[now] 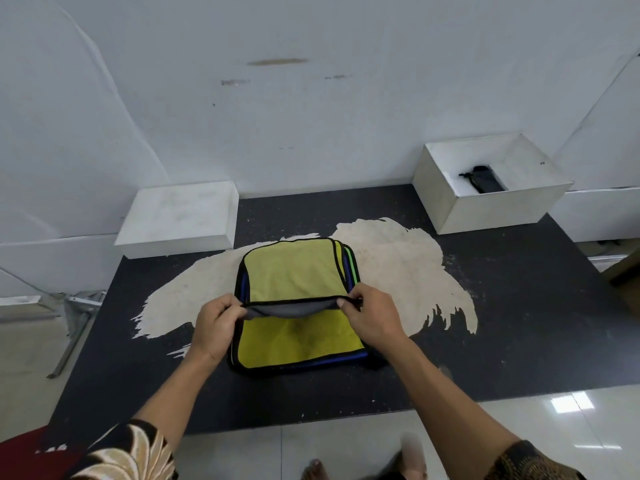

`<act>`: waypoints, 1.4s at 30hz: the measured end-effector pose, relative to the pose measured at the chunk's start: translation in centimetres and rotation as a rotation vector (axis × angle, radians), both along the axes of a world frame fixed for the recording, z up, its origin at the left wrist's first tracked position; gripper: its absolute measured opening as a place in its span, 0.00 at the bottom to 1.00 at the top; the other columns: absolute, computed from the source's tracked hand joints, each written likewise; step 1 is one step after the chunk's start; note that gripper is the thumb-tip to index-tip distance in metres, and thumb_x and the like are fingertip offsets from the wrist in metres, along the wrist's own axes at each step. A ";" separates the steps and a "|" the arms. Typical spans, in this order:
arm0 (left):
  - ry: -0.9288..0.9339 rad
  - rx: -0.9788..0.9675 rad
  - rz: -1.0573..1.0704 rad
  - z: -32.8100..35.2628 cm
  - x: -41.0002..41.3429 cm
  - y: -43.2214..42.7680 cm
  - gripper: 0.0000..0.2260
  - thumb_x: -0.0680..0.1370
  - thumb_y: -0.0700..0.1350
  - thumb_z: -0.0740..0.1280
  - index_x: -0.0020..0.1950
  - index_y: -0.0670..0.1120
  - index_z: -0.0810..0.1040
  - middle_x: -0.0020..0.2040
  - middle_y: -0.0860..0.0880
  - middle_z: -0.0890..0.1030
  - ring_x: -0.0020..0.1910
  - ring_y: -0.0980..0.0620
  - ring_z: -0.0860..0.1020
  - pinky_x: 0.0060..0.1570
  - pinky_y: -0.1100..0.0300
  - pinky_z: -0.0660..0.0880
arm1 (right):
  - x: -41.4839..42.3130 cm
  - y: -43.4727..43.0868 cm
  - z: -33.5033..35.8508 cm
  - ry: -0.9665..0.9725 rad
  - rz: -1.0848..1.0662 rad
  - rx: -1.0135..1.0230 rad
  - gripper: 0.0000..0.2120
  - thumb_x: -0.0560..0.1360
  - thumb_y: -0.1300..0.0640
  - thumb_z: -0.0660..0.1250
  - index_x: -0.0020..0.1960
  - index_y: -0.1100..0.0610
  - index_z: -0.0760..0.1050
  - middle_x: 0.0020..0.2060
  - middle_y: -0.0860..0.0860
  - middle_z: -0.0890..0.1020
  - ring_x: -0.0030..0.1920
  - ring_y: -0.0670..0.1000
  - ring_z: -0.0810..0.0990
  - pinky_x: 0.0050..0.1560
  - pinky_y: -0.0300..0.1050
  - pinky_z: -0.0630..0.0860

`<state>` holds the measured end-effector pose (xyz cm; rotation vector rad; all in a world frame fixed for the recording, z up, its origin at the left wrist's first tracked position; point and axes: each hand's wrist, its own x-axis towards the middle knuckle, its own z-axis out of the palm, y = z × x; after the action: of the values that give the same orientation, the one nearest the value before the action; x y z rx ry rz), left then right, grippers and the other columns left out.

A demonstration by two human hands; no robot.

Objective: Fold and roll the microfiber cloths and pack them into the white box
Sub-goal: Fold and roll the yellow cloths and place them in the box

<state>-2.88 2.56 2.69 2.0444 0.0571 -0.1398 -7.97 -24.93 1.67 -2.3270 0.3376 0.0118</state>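
1. The yellow microfiber cloth [294, 271] tops a stack of cloths [350, 268] lying in the middle of the desk. It is roughly square with rounded corners, soft and matte, and bound in black trim.
2. One trimmed edge is raised across the middle of the stack, and a grey underside shows beneath it. More yellow fabric lies flat on the near side.
3. Blue and green cloth edges peek out along the right and near sides of the stack.
4. The left hand [214, 327] pinches the raised edge at its left end, fingers curled over the trim.
5. The right hand [374, 317] pinches the same edge at its right end, thumb and fingers closed on the cloth.
6. The desk [519, 323] is dark and speckled, with a pale, ragged worn patch [398, 258] under and around the stack.
7. The white box [491, 209] sits open at the far right, well apart from the cloths, with a black item [481, 178] inside.
8. A flat white lid-like block [180, 216] rests at the far left.
9. Glossy pale floor tiles [346, 445] lie nearest.
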 end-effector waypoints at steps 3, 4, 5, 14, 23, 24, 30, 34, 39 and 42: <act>-0.020 0.098 0.045 0.8 0.7 0.2 0.06 0.73 0.39 0.64 0.37 0.45 0.76 0.35 0.42 0.79 0.37 0.43 0.76 0.38 0.51 0.71 | 0.1 -0.2 0.8 -0.046 -0.026 -0.005 0.11 0.75 0.48 0.71 0.42 0.55 0.75 0.36 0.50 0.79 0.38 0.50 0.77 0.32 0.39 0.68; -0.029 0.145 0.055 0.9 0.8 0.2 0.07 0.74 0.36 0.63 0.39 0.46 0.77 0.36 0.44 0.79 0.37 0.46 0.75 0.37 0.54 0.70 | 0.1 -0.2 1.0 -0.029 -0.023 -0.006 0.12 0.74 0.47 0.72 0.41 0.54 0.75 0.36 0.49 0.79 0.38 0.50 0.76 0.32 0.39 0.68; -0.040 0.179 0.052 0.9 0.8 0.3 0.09 0.75 0.35 0.63 0.40 0.47 0.77 0.36 0.45 0.79 0.36 0.48 0.75 0.36 0.56 0.70 | 0.2 -0.2 1.2 -0.030 -0.022 0.002 0.13 0.73 0.46 0.73 0.40 0.54 0.75 0.36 0.49 0.80 0.37 0.50 0.76 0.32 0.39 0.68; 0.199 0.044 0.065 -2.7 -2.6 1.7 0.16 0.74 0.40 0.71 0.26 0.44 0.75 0.28 0.48 0.78 0.34 0.49 0.77 0.40 0.56 0.71 | -0.8 0.6 -2.7 0.198 -0.212 0.047 0.21 0.73 0.49 0.73 0.29 0.58 0.69 0.24 0.50 0.71 0.27 0.48 0.69 0.30 0.43 0.68; 0.481 0.268 0.256 -6.1 -2.4 -1.1 0.21 0.69 0.50 0.78 0.55 0.44 0.75 0.52 0.49 0.76 0.55 0.46 0.76 0.47 0.57 0.71 | -0.6 1.7 -4.6 0.302 -0.351 0.189 0.11 0.71 0.61 0.72 0.51 0.54 0.76 0.45 0.50 0.81 0.45 0.52 0.81 0.45 0.45 0.79; 0.493 0.279 0.269 -5.8 -2.2 -1.5 0.22 0.70 0.49 0.78 0.57 0.43 0.75 0.53 0.47 0.76 0.56 0.44 0.76 0.47 0.58 0.70 | -0.5 1.7 -4.5 0.299 -0.369 0.193 0.12 0.71 0.61 0.72 0.52 0.53 0.76 0.45 0.50 0.81 0.45 0.53 0.81 0.45 0.48 0.80; 0.532 0.342 0.238 -6.0 -1.5 -1.7 0.09 0.70 0.39 0.72 0.47 0.43 0.75 0.49 0.45 0.79 0.43 0.48 0.75 0.41 0.57 0.73 | 0.1 0.9 -4.8 0.309 -0.470 0.251 0.12 0.72 0.57 0.72 0.53 0.53 0.74 0.41 0.52 0.82 0.40 0.55 0.83 0.44 0.53 0.82; 0.411 0.151 0.318 -5.3 -1.6 -1.6 0.15 0.72 0.36 0.63 0.57 0.46 0.66 0.47 0.45 0.77 0.46 0.45 0.77 0.40 0.53 0.75 | 0.0 0.5 -4.9 0.350 -0.483 0.337 0.10 0.74 0.61 0.72 0.52 0.56 0.74 0.41 0.54 0.82 0.33 0.51 0.83 0.37 0.47 0.81; 0.348 0.133 0.283 -4.6 -1.3 -1.0 0.10 0.76 0.37 0.59 0.53 0.47 0.75 0.50 0.47 0.79 0.48 0.46 0.77 0.43 0.53 0.74 | 0.2 0.2 -5.0 0.432 -0.521 0.645 0.08 0.77 0.67 0.66 0.55 0.59 0.73 0.49 0.59 0.80 0.35 0.53 0.81 0.29 0.42 0.77; 0.441 -0.026 0.299 -4.6 -0.7 -0.3 0.19 0.76 0.30 0.54 0.55 0.44 0.80 0.55 0.44 0.79 0.53 0.44 0.78 0.53 0.50 0.78 | 0.3 -0.2 -3.8 0.475 -0.488 0.865 0.11 0.79 0.71 0.58 0.58 0.61 0.71 0.45 0.60 0.77 0.33 0.52 0.76 0.26 0.40 0.75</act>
<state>-3.59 2.30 -1.95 1.9209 0.6278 -0.3975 -7.66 -25.18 -2.09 -1.3235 0.9217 0.3942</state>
